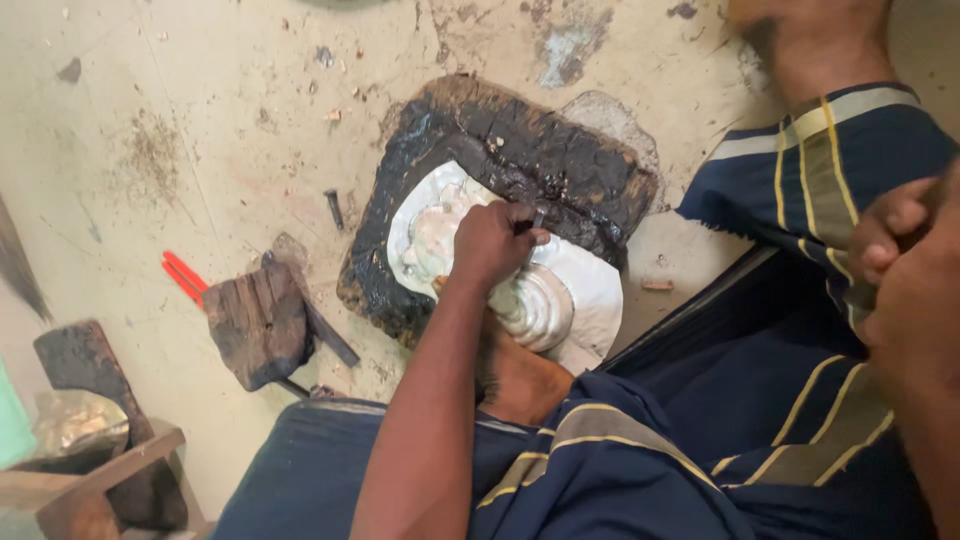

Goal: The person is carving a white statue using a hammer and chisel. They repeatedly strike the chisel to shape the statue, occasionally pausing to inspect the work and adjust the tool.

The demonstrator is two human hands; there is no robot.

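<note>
The left hand (pixel 492 243) is pinching a thin dark metal punch (pixel 535 224) against an embossed silvery sheet (pixel 560 300), which is lying bedded in a lumpy black pitch block (pixel 540 160). The right hand (pixel 895 240), blurred beside that block, is curling closed; its grip cannot be told.
</note>
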